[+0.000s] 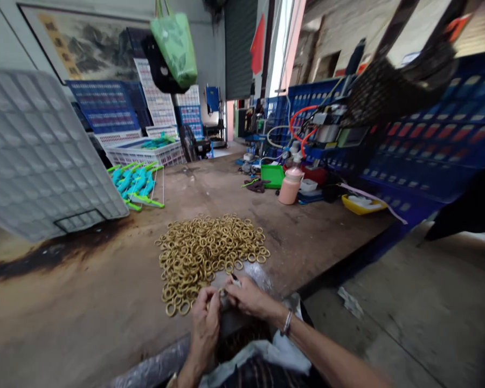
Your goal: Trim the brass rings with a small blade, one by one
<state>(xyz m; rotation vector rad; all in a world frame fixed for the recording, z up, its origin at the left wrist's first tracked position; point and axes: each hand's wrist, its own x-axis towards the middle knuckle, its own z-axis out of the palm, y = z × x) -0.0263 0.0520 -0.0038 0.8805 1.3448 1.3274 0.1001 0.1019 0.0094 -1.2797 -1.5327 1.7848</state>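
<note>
Brass rings (210,250) in one uncountable heap, left hand (205,323) and right hand (246,296) fingers pinched on one small part (223,293)

One heap of brass rings (210,250), too many to count; beyond it one pink bottle (290,185), one yellow tray (361,205), one green tray (272,175).

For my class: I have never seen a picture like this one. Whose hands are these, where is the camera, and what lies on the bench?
There is one picture, taken by a camera worn on a person's head, looking forward and down. The left hand and right hand are that person's own. They meet at the near edge of a worn workbench, pinching something small that is hard to make out. Just beyond them lies a heap of brass-coloured rings. Farther back stand a pink bottle and green-and-blue plastic parts.
</note>
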